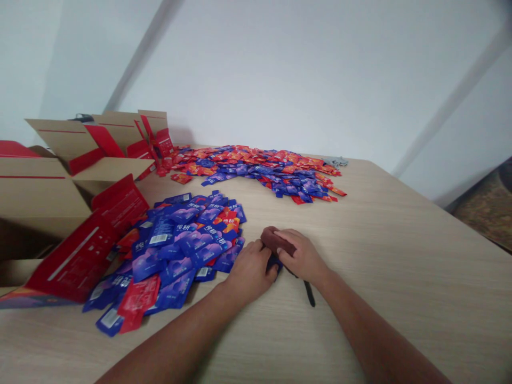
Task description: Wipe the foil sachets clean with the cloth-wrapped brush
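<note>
1. Your bare, long left forearm [180, 336], rounded and smooth in outline, shows from the lower edge of the view and narrows toward the wrist.
2. Your bare, broad-backed left hand [248, 272] has a short, blunt-tipped thumb.
3. Your bare, tapering right forearm [372, 330] is widest at the lower edge and slimmest at the wrist.
4. Your bare, rounded right hand [304, 256] shows its back and thumb; finer details, such as nails, are blurred.
</note>
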